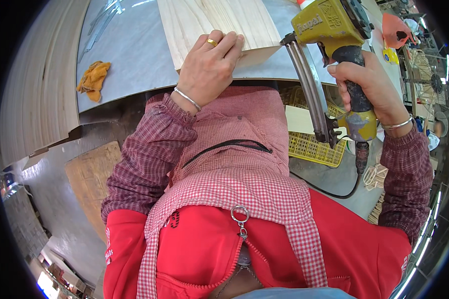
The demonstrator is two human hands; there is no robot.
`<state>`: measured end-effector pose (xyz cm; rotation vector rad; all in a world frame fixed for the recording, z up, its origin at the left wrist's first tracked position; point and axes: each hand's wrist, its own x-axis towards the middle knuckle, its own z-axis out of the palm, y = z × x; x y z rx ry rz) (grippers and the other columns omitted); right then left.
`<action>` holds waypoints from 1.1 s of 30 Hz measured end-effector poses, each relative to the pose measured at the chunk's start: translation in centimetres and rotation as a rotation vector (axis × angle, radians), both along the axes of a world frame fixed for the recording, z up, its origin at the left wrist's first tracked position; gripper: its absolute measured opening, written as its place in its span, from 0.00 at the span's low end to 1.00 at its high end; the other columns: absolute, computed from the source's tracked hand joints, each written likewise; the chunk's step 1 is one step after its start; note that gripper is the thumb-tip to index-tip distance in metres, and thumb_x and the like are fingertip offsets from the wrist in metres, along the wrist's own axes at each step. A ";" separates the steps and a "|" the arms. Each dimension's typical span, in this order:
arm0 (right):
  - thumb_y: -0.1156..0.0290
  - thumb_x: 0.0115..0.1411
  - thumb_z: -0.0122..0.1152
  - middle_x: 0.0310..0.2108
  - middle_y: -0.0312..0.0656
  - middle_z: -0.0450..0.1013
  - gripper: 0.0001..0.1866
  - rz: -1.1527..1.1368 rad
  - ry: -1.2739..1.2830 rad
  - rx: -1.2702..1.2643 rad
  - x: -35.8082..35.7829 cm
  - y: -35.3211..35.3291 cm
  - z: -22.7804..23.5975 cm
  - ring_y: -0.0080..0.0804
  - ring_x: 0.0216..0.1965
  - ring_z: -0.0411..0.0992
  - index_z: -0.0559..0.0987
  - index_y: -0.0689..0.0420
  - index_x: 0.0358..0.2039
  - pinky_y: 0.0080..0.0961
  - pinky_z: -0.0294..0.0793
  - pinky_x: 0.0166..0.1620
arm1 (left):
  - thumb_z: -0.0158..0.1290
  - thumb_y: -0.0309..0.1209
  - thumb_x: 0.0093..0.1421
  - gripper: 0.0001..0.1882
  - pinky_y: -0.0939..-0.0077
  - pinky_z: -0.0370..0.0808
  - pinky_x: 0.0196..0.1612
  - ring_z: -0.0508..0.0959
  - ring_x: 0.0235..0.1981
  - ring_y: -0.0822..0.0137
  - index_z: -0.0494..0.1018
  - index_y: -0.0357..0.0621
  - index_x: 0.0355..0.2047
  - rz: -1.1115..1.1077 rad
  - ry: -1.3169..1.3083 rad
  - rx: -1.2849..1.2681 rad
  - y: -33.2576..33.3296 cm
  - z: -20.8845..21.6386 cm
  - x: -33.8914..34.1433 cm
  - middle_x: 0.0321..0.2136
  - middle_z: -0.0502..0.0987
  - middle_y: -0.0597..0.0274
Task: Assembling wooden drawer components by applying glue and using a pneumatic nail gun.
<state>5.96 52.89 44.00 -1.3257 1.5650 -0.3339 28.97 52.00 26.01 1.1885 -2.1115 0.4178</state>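
Upper centre: left hand [209, 67] on pale wooden piece [222, 17], grasp I can't tell | upper right: right hand [374, 84] clutching yellow nail gun [332, 27]

The grey floor [57, 209] gleams at left; white tube lights [438, 205] glow far right.

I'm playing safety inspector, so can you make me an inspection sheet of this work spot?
Surface: pale blue-grey tabletop.
Job's things: pale wooden piece on the tabletop; yellow nail gun held above the table's edge.
Clutter: orange cloth and thin metal strips.
Grips: left grip on the wooden piece's near edge; right grip around the nail gun's handle.
Cables: black hose from the nail gun.
Surroundings: wood stack at left, yellow crate below.
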 end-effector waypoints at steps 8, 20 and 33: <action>0.68 0.53 0.58 0.13 0.35 0.67 0.10 0.015 0.043 -0.002 0.7 0.1 0.5 0.19 0.10 0.62 0.71 0.60 0.20 0.14 0.64 0.16 | 0.54 0.25 0.51 0.16 0.79 0.69 0.41 0.70 0.37 0.69 0.74 0.42 0.42 0.013 -0.026 0.006 0.0 0.1 -0.1 0.42 0.72 0.66; 0.69 0.53 0.57 0.11 0.35 0.67 0.11 0.072 -0.091 0.022 3.0 2.1 0.9 0.19 0.10 0.62 0.71 0.59 0.18 0.12 0.63 0.16 | 0.53 0.26 0.51 0.16 0.78 0.69 0.43 0.70 0.37 0.69 0.73 0.42 0.42 0.015 -0.029 -0.011 0.4 0.9 -0.9 0.42 0.72 0.66; 0.68 0.53 0.57 0.11 0.35 0.66 0.11 0.015 -0.056 0.050 2.6 2.0 1.9 0.19 0.10 0.62 0.71 0.58 0.17 0.11 0.63 0.18 | 0.53 0.26 0.52 0.16 0.78 0.69 0.44 0.70 0.38 0.70 0.72 0.43 0.43 0.022 -0.024 0.020 0.6 2.0 -2.1 0.42 0.71 0.67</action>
